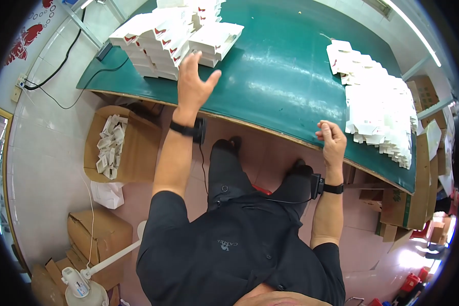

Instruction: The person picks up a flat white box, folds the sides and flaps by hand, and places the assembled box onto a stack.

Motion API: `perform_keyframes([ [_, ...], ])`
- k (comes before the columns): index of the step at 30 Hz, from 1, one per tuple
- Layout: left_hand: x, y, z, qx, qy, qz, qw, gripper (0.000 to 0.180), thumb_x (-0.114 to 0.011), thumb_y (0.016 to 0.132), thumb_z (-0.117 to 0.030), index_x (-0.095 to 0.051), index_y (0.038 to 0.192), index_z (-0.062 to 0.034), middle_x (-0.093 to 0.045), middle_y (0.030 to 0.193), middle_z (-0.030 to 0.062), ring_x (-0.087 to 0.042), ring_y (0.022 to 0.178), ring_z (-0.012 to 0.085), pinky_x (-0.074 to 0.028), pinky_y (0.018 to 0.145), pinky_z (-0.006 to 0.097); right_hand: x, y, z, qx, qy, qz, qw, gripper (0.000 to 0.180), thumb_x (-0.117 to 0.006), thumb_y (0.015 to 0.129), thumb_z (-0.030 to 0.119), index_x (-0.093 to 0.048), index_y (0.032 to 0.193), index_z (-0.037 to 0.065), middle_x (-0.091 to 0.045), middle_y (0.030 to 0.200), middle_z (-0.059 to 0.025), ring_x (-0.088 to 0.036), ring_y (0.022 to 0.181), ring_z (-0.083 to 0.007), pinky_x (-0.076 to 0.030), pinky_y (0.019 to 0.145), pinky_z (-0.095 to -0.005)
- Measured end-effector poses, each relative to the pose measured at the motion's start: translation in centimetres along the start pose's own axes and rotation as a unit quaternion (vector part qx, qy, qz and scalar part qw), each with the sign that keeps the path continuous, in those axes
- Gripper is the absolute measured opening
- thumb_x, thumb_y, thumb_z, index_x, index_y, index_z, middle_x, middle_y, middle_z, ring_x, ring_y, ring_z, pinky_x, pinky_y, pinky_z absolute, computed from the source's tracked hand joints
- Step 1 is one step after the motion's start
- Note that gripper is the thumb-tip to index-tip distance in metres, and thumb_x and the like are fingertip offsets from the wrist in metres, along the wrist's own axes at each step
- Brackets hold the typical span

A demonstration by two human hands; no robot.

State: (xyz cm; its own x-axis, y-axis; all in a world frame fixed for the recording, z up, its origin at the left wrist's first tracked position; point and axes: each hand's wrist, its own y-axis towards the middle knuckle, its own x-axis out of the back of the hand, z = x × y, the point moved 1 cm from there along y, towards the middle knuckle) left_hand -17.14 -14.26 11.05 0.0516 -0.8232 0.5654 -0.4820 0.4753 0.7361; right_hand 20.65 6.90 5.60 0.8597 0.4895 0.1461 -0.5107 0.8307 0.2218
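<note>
My left hand (194,84) reaches over the near edge of the green table (275,76), its thumb and fingers apart and nothing held. Its fingertips come up to the front of a stack of folded white cartons (160,38) with small red marks; whether they touch is unclear. My right hand (333,142) hovers by the table's near edge, its fingers curled in and nothing visible in them. Just right of it lies a fanned pile of flat white cartons (375,104). Both wrists wear black straps with small devices.
Below the table at left stands an open cardboard box (137,153) of small white cartons. Brown boxes (99,229) and a white lamp (76,283) are at lower left. Cardboard (423,173) leans at the table's right end. A dark cable (109,69) crosses the left corner.
</note>
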Motion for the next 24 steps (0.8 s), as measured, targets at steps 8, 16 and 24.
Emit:
perform_keyframes([
  [8, -4.8, 7.2, 2.0, 0.079, 0.17, 0.035, 0.982, 0.094, -0.081, 0.079, -0.06, -0.052, 0.145, -0.0011, -0.045, 0.15, 0.0311, -0.04, 0.143, 0.0446, -0.035, 0.118, 0.05, -0.1, -0.5, -2.0, -0.036, 0.011, -0.005, 0.999, 0.02, -0.068, 0.103, 0.019, -0.073, 0.11, 0.001, -0.072, 0.096, -0.002, -0.067, 0.08, -0.0087, -0.054, 0.07, -0.0226],
  [16, -5.9, 8.7, 2.5, 0.129, 0.223, 0.083, 0.963, 0.097, -0.081, 0.077, -0.061, -0.05, 0.148, -0.0023, -0.046, 0.15, 0.0282, -0.042, 0.141, 0.0438, -0.036, 0.117, 0.051, 0.2, -0.6, -2.4, -0.028, 0.006, -0.003, 1.0, 0.018, -0.067, 0.103, 0.017, -0.073, 0.111, 0.001, -0.073, 0.101, -0.0032, -0.067, 0.083, -0.0087, -0.054, 0.072, -0.0224],
  [24, -5.9, 8.1, 4.5, 0.096, 0.19, 0.047, 0.976, 0.094, -0.083, 0.075, -0.055, -0.052, 0.145, -0.0022, -0.053, 0.143, 0.0247, -0.048, 0.134, 0.0412, -0.038, 0.113, 0.051, -0.2, -0.6, -2.0, -0.029, 0.012, 0.003, 0.999, 0.018, -0.067, 0.103, 0.017, -0.073, 0.111, 0.001, -0.073, 0.1, -0.003, -0.067, 0.083, -0.0088, -0.053, 0.073, -0.0222],
])
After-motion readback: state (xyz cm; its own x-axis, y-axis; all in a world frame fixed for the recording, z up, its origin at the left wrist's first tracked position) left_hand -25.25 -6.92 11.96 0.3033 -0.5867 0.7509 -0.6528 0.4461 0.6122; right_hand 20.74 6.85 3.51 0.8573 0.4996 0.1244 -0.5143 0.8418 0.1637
